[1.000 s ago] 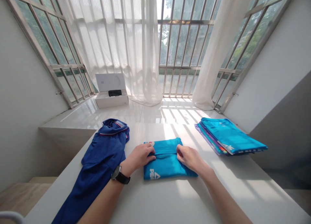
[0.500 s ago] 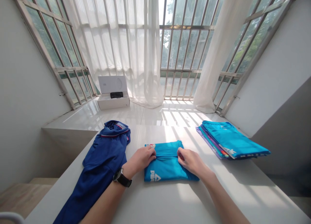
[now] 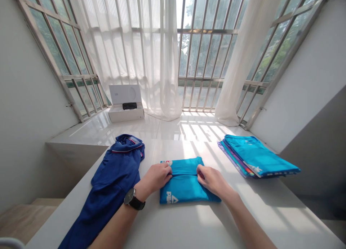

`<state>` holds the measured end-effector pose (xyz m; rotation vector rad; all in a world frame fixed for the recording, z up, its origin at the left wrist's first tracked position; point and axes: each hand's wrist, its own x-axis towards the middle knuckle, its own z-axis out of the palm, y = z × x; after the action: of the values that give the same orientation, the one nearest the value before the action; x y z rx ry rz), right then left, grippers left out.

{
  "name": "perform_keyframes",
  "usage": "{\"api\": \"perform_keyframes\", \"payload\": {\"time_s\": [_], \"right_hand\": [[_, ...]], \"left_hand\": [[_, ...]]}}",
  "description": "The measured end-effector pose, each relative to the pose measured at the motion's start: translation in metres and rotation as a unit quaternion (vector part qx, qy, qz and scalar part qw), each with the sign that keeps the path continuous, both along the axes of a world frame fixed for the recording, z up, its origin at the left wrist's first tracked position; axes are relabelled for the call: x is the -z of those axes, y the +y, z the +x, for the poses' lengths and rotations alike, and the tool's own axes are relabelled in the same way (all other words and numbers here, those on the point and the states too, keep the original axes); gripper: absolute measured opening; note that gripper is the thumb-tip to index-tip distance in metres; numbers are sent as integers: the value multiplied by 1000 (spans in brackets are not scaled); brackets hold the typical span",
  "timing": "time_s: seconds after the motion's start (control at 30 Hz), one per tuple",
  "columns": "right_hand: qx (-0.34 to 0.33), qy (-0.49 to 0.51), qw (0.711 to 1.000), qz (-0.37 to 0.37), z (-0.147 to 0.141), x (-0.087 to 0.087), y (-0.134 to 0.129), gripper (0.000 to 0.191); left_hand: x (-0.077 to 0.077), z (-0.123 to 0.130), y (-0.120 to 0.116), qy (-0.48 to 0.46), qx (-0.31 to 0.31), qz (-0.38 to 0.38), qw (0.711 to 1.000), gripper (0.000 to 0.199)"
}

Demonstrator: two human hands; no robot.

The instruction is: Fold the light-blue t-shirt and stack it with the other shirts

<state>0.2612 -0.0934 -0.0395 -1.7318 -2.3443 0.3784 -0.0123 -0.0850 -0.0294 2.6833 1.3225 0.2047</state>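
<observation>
A bright blue shirt (image 3: 186,189), folded into a flat rectangle with white lettering at its near left corner, lies on the white table in front of me. My left hand (image 3: 159,176), with a black watch on the wrist, pinches the cloth at the left end of a crosswise fold. At the right end of that fold, my right hand (image 3: 209,177) has its fingers curled and closed on the fabric. Parts of the fingertips are hidden by the hands. Left of the shirt lies a dark blue garment (image 3: 116,169) with a red-and-white-trimmed collar, partly behind my left forearm.
A stack of folded clothes (image 3: 259,155), bright blue on top, sits at the table's right. On the ledge behind stands an open white box (image 3: 126,114) with a black object (image 3: 129,106) in it. Sheer curtains (image 3: 159,61) hang before the barred window.
The crosswise fold in the blue shirt looks straighter and less wrinkled, and the near layer is a little smoother. Both hands keep nearly the same place on the cloth.
</observation>
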Motion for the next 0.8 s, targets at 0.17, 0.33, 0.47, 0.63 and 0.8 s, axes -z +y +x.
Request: {"api": "perform_keyframes", "payload": {"time_s": [0.17,0.33,0.47,0.63,0.8], "right_hand": [[4,-3,1000,-6,-1,-3,-1,12],[4,-1,1000,-6,-1,-4,-1,11],[3,0,1000,-2,0,-1,-1,10],[3,1,1000,-3,0,0,-1,10],[3,1,1000,-4,-1,-1,0,11]], "left_hand": [[-2,6,-2,42,4,33,999,17],[3,9,-2,53,14,64,996,16],[9,13,-3,48,-5,82,995,16],[9,16,-4,54,-21,81,995,15],[1,9,-3,45,3,53,998,10]]}}
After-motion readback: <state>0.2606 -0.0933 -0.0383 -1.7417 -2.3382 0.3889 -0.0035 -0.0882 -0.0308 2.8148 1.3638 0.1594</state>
